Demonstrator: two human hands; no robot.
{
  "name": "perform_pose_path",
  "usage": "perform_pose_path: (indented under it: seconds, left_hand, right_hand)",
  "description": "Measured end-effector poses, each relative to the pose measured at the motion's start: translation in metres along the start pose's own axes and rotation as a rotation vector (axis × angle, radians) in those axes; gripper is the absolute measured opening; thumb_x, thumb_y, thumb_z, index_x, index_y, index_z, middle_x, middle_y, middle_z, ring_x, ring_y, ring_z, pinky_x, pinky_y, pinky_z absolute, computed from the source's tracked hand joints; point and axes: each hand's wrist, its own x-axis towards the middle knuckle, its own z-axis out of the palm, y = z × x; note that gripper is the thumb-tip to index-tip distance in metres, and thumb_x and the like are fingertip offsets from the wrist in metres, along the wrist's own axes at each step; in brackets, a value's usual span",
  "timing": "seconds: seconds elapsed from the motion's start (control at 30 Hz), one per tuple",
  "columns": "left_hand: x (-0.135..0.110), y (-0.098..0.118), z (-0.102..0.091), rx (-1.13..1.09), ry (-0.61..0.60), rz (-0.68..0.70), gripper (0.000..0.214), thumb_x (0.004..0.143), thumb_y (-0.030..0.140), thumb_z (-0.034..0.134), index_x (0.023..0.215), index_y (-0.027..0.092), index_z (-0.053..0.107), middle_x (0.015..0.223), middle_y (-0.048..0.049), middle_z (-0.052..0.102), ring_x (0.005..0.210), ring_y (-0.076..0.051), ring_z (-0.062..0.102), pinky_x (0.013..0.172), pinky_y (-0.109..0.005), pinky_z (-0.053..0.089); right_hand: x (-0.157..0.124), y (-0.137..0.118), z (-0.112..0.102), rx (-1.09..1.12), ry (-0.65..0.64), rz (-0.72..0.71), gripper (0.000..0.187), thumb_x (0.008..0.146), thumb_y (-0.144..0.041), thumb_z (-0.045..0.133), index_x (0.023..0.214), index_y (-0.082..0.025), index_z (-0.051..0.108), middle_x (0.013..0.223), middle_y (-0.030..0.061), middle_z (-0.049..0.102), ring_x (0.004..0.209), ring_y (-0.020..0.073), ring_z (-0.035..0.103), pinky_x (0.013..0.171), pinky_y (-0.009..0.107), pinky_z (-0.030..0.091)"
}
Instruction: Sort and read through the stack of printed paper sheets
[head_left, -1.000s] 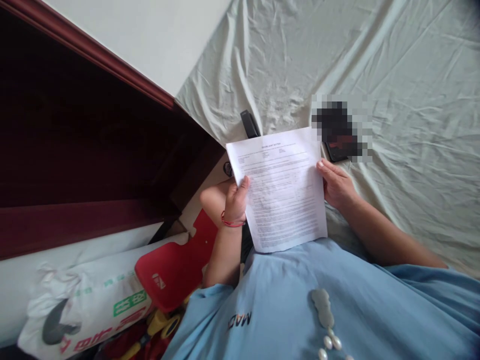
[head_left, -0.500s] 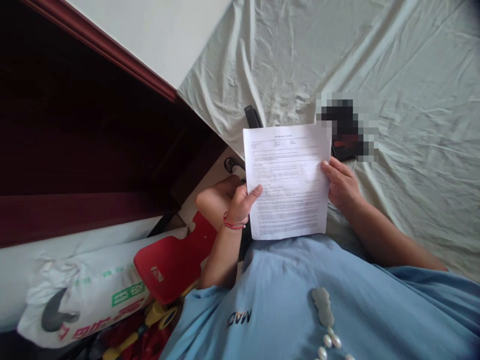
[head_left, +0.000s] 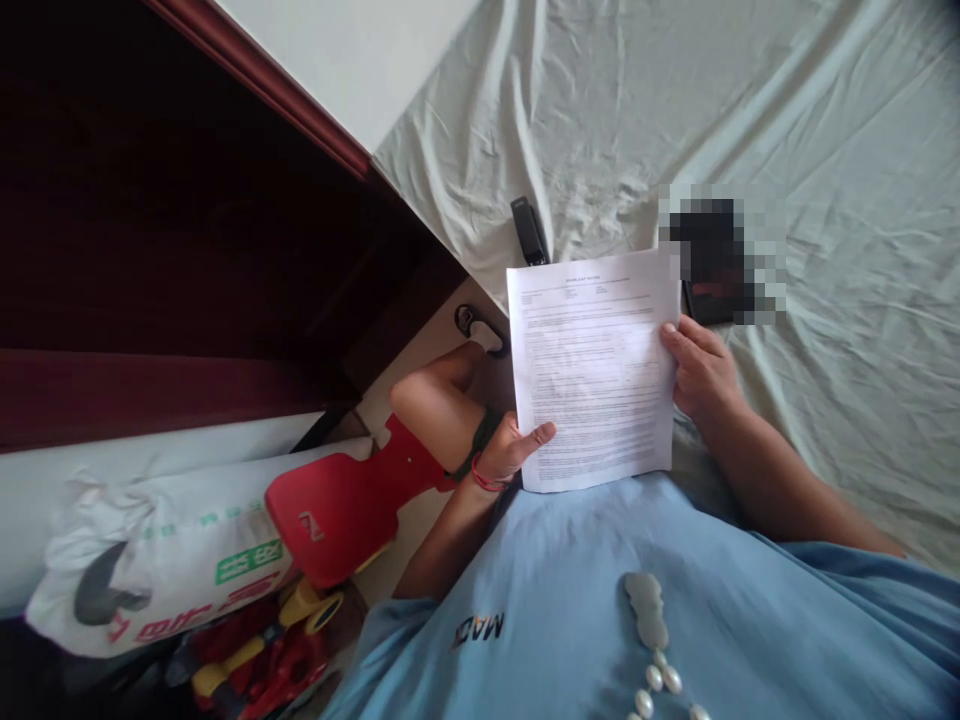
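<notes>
A white printed sheet of paper (head_left: 596, 380) is held upright over my lap, its text facing me. My left hand (head_left: 514, 448) grips its lower left edge, thumb on the front and the other fingers hidden behind. At the right edge, a little above the middle, my right hand (head_left: 703, 370) pinches the sheet in the same way. Just beyond the top left corner lies a black stapler-like object (head_left: 529, 232), partly covered by the paper. A dark, blurred-out item (head_left: 716, 265) rests beside the top right corner.
A pale green sheet (head_left: 847, 200) covers the bed in front and to the right. Dark red wooden furniture (head_left: 187, 250) fills the left. Below it are a red plastic seat (head_left: 337, 515), a white printed sack (head_left: 195, 550) and a yellow-and-red toy (head_left: 307, 610).
My left hand has slid down the paper's left edge towards the lower corner. The right hand keeps its hold. The view has shifted slightly, so the paper appears further right.
</notes>
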Motion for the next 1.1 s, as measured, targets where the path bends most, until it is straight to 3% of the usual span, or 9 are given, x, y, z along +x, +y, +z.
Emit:
perform_pose_path:
  seconds: [0.17, 0.33, 0.47, 0.7, 1.1]
  left_hand:
    - [0.002, 0.010, -0.006, 0.037, 0.022, 0.006, 0.050, 0.075, 0.049, 0.098, 0.114, 0.019, 0.088, 0.121, -0.0152, 0.084, 0.117, -0.039, 0.080, 0.110, -0.056, 0.062]
    - [0.009, 0.019, -0.018, 0.048, 0.105, 0.066, 0.048, 0.071, 0.045, 0.101, 0.110, 0.020, 0.088, 0.120, -0.0133, 0.085, 0.114, -0.036, 0.081, 0.108, -0.054, 0.064]
    - [0.014, 0.017, -0.024, 0.046, 0.161, 0.077, 0.047, 0.070, 0.046, 0.101, 0.106, 0.020, 0.088, 0.116, -0.0128, 0.086, 0.108, -0.035, 0.082, 0.104, -0.052, 0.066]
    - [0.019, 0.013, -0.020, -0.012, 0.162, 0.034, 0.052, 0.068, 0.047, 0.102, 0.107, 0.017, 0.088, 0.120, -0.0157, 0.085, 0.114, -0.038, 0.081, 0.110, -0.056, 0.062]
    - [0.022, -0.008, -0.018, -0.247, 0.132, -0.103, 0.055, 0.065, 0.041, 0.103, 0.110, 0.015, 0.085, 0.121, -0.0158, 0.084, 0.124, -0.040, 0.077, 0.115, -0.059, 0.059]
  right_hand:
    - [0.001, -0.002, 0.003, 0.028, 0.017, 0.046, 0.037, 0.074, -0.060, 0.089, 0.092, -0.032, 0.073, 0.085, -0.0009, 0.076, 0.086, 0.0248, 0.074, 0.065, 0.034, 0.057]
    - [-0.001, -0.008, 0.007, 0.036, -0.026, 0.099, 0.043, 0.074, -0.066, 0.090, 0.082, -0.030, 0.068, 0.068, -0.0027, 0.061, 0.061, 0.0178, 0.057, 0.053, 0.032, 0.044]
    - [-0.004, -0.015, 0.009, 0.063, -0.121, 0.151, 0.040, 0.069, -0.058, 0.095, 0.084, -0.028, 0.072, 0.074, -0.0019, 0.068, 0.064, 0.0165, 0.059, 0.058, 0.031, 0.047]
    - [-0.001, -0.013, 0.007, 0.085, -0.119, 0.187, 0.035, 0.068, -0.051, 0.096, 0.082, -0.028, 0.073, 0.078, -0.0010, 0.074, 0.066, 0.0166, 0.062, 0.060, 0.031, 0.051]
    - [0.003, -0.003, -0.001, -0.030, -0.184, 0.215, 0.036, 0.070, -0.052, 0.097, 0.082, -0.026, 0.076, 0.068, -0.0033, 0.070, 0.057, 0.0127, 0.058, 0.050, 0.025, 0.043]
